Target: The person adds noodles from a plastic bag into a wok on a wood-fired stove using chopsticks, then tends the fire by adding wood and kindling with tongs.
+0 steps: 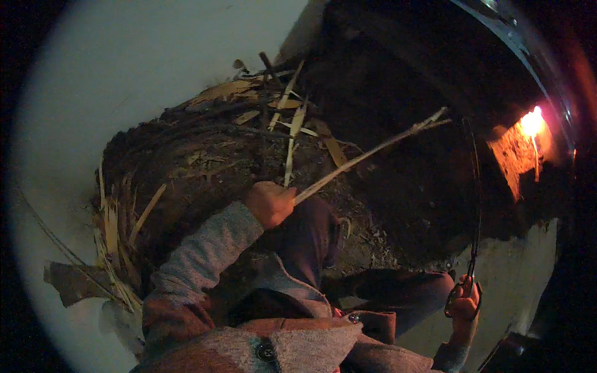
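My left hand [270, 203] is closed around the near end of a thin wooden stick [368, 154], which slants up to the right with a split far end. At the lower right my right hand [465, 298] grips the looped handles of long dark metal tongs [475, 210], whose shaft reaches up into the dark part of the view. A small fire [531, 123] burns at the right, beyond the tongs, with lit orange material beside it. What the far end of the tongs touches is hidden in the dark.
Bark and split wood [238, 88] lie heaped beyond my left hand. Upright splinters [112, 224] stand at the left, near a larger wood piece [77, 282]. Debris covers the ground [359, 238] by my knees. A pale wall [116, 84] borders the heap. A shiny curved edge crosses the upper right.
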`<action>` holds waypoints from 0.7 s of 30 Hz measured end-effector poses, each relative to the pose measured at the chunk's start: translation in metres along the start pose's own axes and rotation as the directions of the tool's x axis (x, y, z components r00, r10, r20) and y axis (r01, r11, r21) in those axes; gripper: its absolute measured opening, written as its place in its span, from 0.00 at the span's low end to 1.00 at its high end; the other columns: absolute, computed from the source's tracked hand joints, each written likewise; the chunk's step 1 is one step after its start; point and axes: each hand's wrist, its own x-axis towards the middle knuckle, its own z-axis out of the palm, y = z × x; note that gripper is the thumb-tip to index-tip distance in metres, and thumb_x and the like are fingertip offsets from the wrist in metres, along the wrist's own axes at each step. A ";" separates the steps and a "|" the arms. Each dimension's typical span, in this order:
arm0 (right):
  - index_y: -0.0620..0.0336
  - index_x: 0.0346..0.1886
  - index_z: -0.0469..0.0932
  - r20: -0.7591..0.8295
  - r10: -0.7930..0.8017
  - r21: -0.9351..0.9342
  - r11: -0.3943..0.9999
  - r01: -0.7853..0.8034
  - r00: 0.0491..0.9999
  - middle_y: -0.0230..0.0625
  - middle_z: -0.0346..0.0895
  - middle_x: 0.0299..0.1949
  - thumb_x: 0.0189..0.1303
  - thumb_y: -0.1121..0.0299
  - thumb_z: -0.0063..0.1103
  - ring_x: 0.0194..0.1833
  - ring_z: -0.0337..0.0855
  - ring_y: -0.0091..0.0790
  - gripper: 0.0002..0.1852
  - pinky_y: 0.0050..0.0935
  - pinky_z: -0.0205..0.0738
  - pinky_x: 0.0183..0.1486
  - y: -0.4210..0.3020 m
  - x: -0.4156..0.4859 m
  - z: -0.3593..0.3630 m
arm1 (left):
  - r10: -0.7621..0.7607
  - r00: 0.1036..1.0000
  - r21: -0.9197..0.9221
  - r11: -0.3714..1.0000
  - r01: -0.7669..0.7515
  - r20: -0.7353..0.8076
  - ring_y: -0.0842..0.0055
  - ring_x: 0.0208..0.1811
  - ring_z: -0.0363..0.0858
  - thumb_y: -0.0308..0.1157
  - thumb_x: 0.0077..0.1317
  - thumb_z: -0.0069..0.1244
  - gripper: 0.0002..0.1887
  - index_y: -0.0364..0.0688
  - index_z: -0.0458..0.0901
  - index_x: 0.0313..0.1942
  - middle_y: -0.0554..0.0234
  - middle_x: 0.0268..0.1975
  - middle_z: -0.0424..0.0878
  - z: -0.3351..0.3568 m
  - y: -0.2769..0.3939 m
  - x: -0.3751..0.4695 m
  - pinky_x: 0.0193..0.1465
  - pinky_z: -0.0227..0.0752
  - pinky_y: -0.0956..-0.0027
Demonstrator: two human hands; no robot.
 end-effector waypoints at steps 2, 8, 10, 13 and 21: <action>0.60 0.28 0.72 0.005 0.066 -0.114 0.991 -0.065 0.998 0.39 0.66 0.47 0.47 0.78 0.53 0.34 0.68 0.24 0.03 0.16 0.64 0.31 -0.011 0.006 0.022 | -0.019 1.000 0.053 0.998 0.019 -0.008 0.66 0.17 0.74 0.28 0.50 0.53 0.11 0.37 0.79 0.36 0.60 0.15 0.72 -0.016 -0.010 -0.018 0.18 0.65 0.60; 0.58 0.56 0.65 0.436 -0.384 -0.342 0.766 0.545 0.814 0.33 0.67 0.53 0.57 0.67 0.54 0.44 0.72 0.26 0.23 0.27 0.68 0.41 0.045 0.063 0.045 | -0.285 0.932 0.147 0.955 0.257 0.225 0.61 0.20 0.75 0.34 0.54 0.50 0.14 0.36 0.78 0.39 0.54 0.21 0.76 0.083 -0.044 -0.160 0.20 0.67 0.55; 0.57 0.60 0.63 0.321 -0.008 -0.378 0.916 0.136 0.947 0.33 0.62 0.60 0.55 0.70 0.54 0.58 0.64 0.29 0.26 0.33 0.61 0.56 0.071 0.091 0.048 | -0.360 0.887 0.120 0.933 0.339 0.290 0.60 0.22 0.76 0.36 0.55 0.50 0.14 0.36 0.79 0.39 0.53 0.23 0.77 0.115 -0.040 -0.187 0.22 0.68 0.55; 0.56 0.53 0.68 0.404 0.213 -0.122 0.976 -0.179 0.890 0.25 0.64 0.44 0.53 0.68 0.56 0.42 0.64 0.23 0.22 0.25 0.59 0.42 0.009 0.082 0.123 | -0.412 0.811 0.037 0.898 0.438 0.415 0.58 0.25 0.76 0.38 0.56 0.50 0.15 0.36 0.79 0.38 0.51 0.25 0.77 0.160 -0.036 -0.219 0.26 0.69 0.55; 0.57 0.48 0.72 0.469 0.449 -0.200 0.893 -0.403 0.761 0.22 0.67 0.32 0.49 0.67 0.57 0.28 0.66 0.19 0.20 0.20 0.62 0.30 -0.011 0.088 0.173 | -0.490 0.716 -0.193 0.742 0.642 0.497 0.55 0.34 0.78 0.43 0.59 0.49 0.17 0.36 0.80 0.38 0.47 0.33 0.80 0.221 -0.054 -0.268 0.35 0.72 0.55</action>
